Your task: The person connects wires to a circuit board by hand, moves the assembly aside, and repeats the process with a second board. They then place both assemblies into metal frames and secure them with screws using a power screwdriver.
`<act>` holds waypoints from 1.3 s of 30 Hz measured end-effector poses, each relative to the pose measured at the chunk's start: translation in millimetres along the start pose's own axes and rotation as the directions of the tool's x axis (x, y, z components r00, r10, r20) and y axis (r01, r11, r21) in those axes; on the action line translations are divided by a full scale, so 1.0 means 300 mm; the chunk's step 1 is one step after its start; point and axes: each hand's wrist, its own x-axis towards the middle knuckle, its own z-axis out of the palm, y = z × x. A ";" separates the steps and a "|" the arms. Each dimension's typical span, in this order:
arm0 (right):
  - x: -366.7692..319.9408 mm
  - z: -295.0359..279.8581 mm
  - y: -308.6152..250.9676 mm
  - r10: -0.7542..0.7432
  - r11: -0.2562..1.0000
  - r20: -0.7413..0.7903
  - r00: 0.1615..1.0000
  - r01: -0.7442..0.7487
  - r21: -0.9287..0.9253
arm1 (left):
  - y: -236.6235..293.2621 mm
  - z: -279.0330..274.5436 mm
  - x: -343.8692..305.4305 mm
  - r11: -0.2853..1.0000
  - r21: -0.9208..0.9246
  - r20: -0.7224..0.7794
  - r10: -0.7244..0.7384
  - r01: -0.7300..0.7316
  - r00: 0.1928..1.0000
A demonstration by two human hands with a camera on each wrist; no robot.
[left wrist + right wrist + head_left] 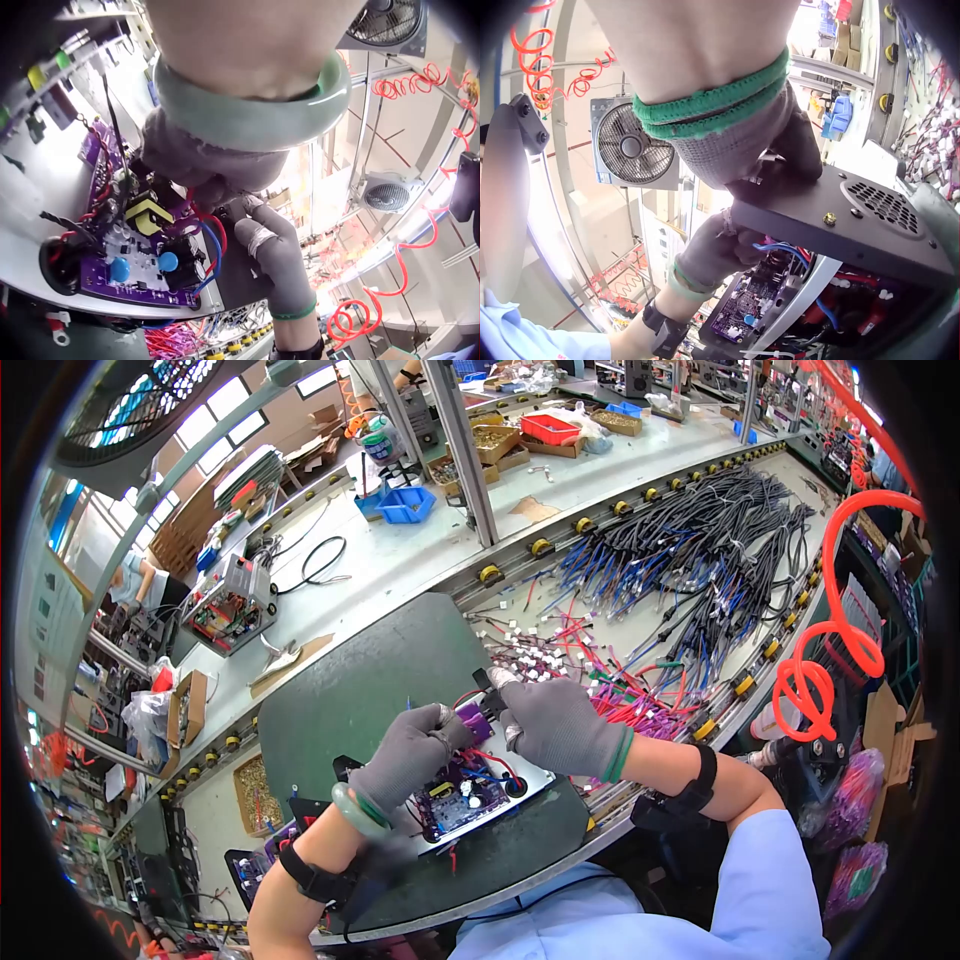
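Note:
An open equipment case (540, 785) with purple circuit boards, capacitors and red and blue wires sits on a dark green mat. My gloved right hand (565, 725) grips the edge of its black end panel (802, 199), which has a round vent grille. My gloved left hand (405, 755) is curled at the inner side of that panel, its fingers at a small purple board (478, 722) between the two hands. Red and blue wires (214, 240) run up beside the left fingers, whose tips are partly hidden. Both hands have pale tape on some fingers.
Loose purple and red leads with white connectors (600, 670) lie beyond the right hand, near a heap of black cables (690, 540). The green mat (370, 660) rests over a roller conveyor. A red coiled hose (835, 630) hangs at right. Another case (232, 605) stands at back left.

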 end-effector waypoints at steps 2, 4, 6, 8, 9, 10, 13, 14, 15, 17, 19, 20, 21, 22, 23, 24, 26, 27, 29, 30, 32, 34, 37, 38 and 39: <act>0.001 -0.007 -0.005 -0.010 1.000 0.002 1.000 0.010 0.006 | -0.025 0.013 0.007 0.998 -0.018 -0.054 0.063 -0.064 0.997; -0.001 -0.028 -0.016 0.001 1.000 0.036 0.999 -0.001 0.001 | -0.033 0.017 0.017 0.996 -0.005 -0.060 0.089 -0.089 0.994; 0.001 -0.022 -0.017 0.011 1.000 0.072 0.997 -0.012 0.004 | -0.048 0.027 0.035 0.994 0.010 -0.066 0.108 -0.107 0.992; 0.005 -0.004 -0.015 0.010 1.000 0.060 0.998 -0.008 -0.026 | -0.059 0.050 0.062 0.928 0.309 -0.153 0.263 -0.207 0.952; 0.005 -0.005 -0.016 -0.001 1.000 0.066 0.998 0.003 -0.030 | -0.053 0.061 0.059 0.931 0.303 -0.165 0.262 -0.204 0.951; 0.003 -0.008 -0.015 -0.002 0.999 0.050 0.999 0.004 -0.032 | -0.044 0.071 0.055 0.880 0.416 -0.200 0.335 -0.230 0.921; 0.009 0.002 0.006 -0.042 0.999 -0.016 0.999 0.042 -0.020 | -0.017 0.076 0.050 0.767 0.593 -0.242 0.460 -0.245 0.855; 0.009 0.012 0.018 -0.062 0.998 -0.076 0.995 0.062 0.001 | -0.017 0.069 0.057 0.740 0.625 -0.218 0.469 -0.246 0.856; 0.009 0.018 0.022 -0.083 0.996 -0.132 0.988 0.087 0.024 | -0.019 0.063 0.053 0.716 0.655 -0.198 0.472 -0.242 0.859; 0.008 0.017 0.019 -0.024 0.993 -0.130 0.991 0.039 0.112 | 0.017 0.051 0.037 0.843 0.513 -0.226 0.311 -0.158 0.923; 0.001 0.037 0.030 -0.038 0.987 -0.228 0.973 0.071 0.141 | -0.002 0.037 -0.017 0.930 0.358 -0.228 0.170 -0.080 0.959; -0.007 0.031 0.017 -0.015 0.981 -0.245 0.969 0.061 0.182 | -0.027 0.036 -0.046 0.925 0.307 -0.288 0.316 -0.226 0.904; -0.010 0.017 0.009 -0.036 0.979 -0.238 0.971 0.082 0.188 | -0.047 0.031 -0.078 0.888 0.272 -0.348 0.450 -0.370 0.822; -0.010 0.004 0.009 -0.016 0.989 -0.166 0.986 0.040 0.139 | -0.030 0.013 -0.148 0.881 0.296 -0.425 0.467 -0.369 0.775; -0.008 0.000 0.009 0.003 0.996 -0.091 0.996 0.006 0.091 | -0.023 -0.011 -0.196 0.888 0.306 -0.449 0.452 -0.343 0.771; -0.013 0.007 0.021 -0.131 0.990 -0.270 0.954 0.113 -0.083 | -0.018 -0.047 -0.241 0.887 0.299 -0.520 0.461 -0.352 0.720; 0.003 -0.044 -0.096 -0.524 0.850 -0.526 0.670 0.369 -0.376 | 0.009 -0.119 -0.345 0.901 0.283 -0.635 0.432 -0.328 0.641; -0.014 -0.067 -0.194 -0.558 0.827 -0.568 0.604 0.458 -0.326 | 0.016 -0.146 -0.374 0.910 0.296 -0.663 0.414 -0.290 0.624; -0.086 -0.034 -0.319 -0.603 0.733 -0.393 0.694 0.677 0.072 | 0.030 -0.163 -0.402 0.931 0.099 -0.772 0.295 -0.352 0.563; -0.124 0.001 -0.382 -0.566 0.715 -0.157 0.809 0.577 0.396 | 0.041 -0.160 -0.412 0.929 0.108 -0.800 0.292 -0.353 0.525; -0.196 0.129 -0.497 -0.566 0.553 0.170 0.807 0.218 0.804 | 0.070 -0.147 -0.432 0.932 0.082 -0.814 0.268 -0.354 0.516; -0.253 0.277 -0.601 -0.581 0.304 0.244 0.776 -0.072 0.950 | 0.065 -0.137 -0.421 0.914 0.119 -0.830 0.306 -0.388 0.466; -0.280 0.327 -0.705 -0.576 0.128 0.324 0.750 -0.309 0.942 | 0.017 -0.146 -0.373 0.916 0.253 -0.848 0.365 -0.312 0.384; -0.283 0.331 -0.719 -0.575 0.079 0.381 0.724 -0.414 0.907 | -0.010 -0.158 -0.353 0.878 0.395 -0.838 0.465 -0.270 0.286; -0.291 0.335 -0.723 -0.573 0.075 0.378 0.727 -0.413 0.908 | -0.045 -0.176 -0.335 0.877 0.397 -0.835 0.468 -0.271 0.290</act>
